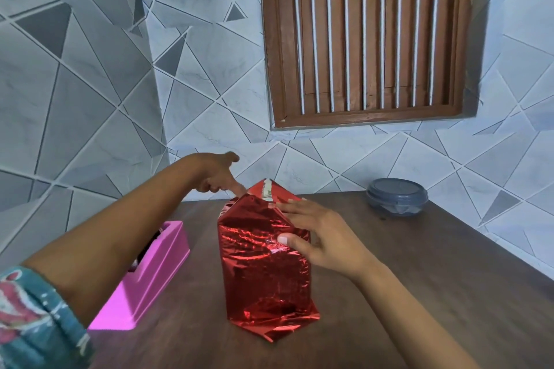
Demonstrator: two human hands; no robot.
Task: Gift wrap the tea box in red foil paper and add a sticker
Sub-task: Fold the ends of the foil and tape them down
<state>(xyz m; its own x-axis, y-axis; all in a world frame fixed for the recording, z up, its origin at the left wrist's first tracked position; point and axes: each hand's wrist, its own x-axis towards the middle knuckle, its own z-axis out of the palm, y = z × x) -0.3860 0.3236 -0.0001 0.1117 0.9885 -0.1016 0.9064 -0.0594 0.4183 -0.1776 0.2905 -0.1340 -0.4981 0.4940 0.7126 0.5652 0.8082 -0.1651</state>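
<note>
The tea box [263,263] lies lengthwise on the wooden table [419,278], covered in crinkled red foil paper. Its near end is folded into a point. At the far end a foil flap [263,189] stands up with a strip of tape on it. My left hand [215,174] reaches over the far left corner, one finger touching the foil there and the other fingers curled. My right hand [314,234] rests on the box's right side, its thumb pressing the top of the foil and its fingers spread along the upper right edge.
A pink tape dispenser [150,275] sits left of the box, under my left forearm. A grey lidded round container [397,196] stands at the back right by the wall. The wall runs close behind the table's far edge.
</note>
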